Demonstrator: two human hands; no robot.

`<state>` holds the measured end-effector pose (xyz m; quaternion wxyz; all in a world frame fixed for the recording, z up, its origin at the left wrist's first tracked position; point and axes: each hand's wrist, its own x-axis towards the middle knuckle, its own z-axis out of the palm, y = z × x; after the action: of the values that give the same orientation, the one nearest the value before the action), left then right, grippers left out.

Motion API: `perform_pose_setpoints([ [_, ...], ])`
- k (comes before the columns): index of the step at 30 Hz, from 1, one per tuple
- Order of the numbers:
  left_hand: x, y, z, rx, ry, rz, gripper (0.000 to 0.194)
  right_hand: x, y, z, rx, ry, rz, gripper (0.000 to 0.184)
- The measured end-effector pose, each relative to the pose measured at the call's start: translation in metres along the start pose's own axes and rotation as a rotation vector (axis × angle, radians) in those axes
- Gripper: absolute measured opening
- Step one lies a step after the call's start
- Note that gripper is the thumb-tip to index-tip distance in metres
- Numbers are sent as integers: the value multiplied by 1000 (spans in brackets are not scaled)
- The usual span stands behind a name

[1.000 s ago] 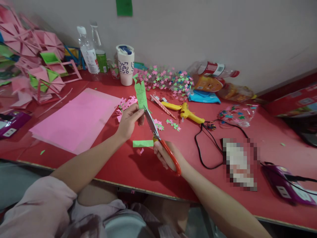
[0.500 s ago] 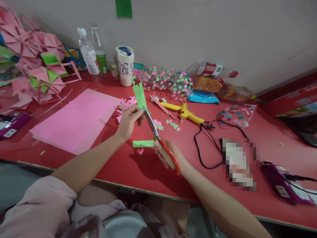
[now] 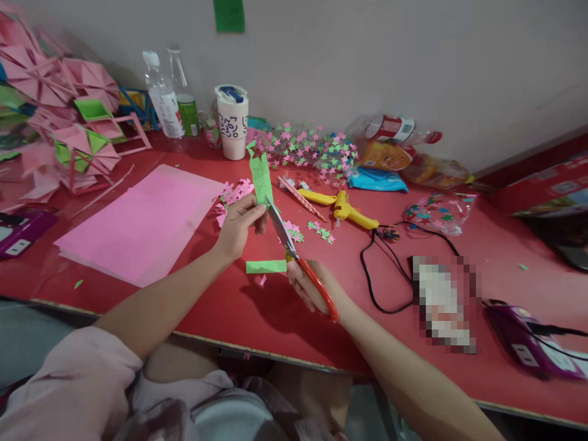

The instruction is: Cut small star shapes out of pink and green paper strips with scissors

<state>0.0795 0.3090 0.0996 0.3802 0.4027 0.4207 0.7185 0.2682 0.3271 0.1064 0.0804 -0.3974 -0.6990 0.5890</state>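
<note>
My left hand (image 3: 239, 223) pinches the lower end of a green paper strip (image 3: 261, 174), which stands up with pencil lines on it and a ragged top. Orange-handled scissors (image 3: 316, 286) are gripped in my right hand (image 3: 309, 285); their blade tips meet the strip just beside my left fingertips. Whether the blades are fully closed is hard to make out. A second green paper strip (image 3: 266, 266) lies flat on the table below, with a pink scrap (image 3: 263, 280) near it. Small pink and green paper stars (image 3: 321, 231) lie beyond the scissors.
Pink paper sheets (image 3: 142, 220) lie left. A yellow glue gun (image 3: 353, 211), a yellow cutter (image 3: 316, 196) and a black cord (image 3: 365, 269) are to the right. A cup (image 3: 233, 125), a water bottle (image 3: 164, 101) and bagged stars (image 3: 307, 150) line the wall. Folded paper shapes (image 3: 82, 141) pile up far left.
The green strip's upper end has tilted slightly to the right. The scissors and both hands have stayed almost in place, with the handles shifted a little right.
</note>
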Motion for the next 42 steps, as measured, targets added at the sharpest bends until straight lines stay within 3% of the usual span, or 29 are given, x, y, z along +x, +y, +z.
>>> perform_pose_setpoints([
  [19,6,10,-5,-39,94,-48,16,-7,-11,-1,15,16,-29,40],
  [25,3,8,-2,-28,-16,-73,15,-5,-7,1,34,56,-23,40],
  [31,7,9,-3,-30,80,-14,17,-5,-7,0,24,46,-27,41],
  [42,7,10,-6,-7,75,7,19,-7,-6,-5,-64,-10,-71,40],
])
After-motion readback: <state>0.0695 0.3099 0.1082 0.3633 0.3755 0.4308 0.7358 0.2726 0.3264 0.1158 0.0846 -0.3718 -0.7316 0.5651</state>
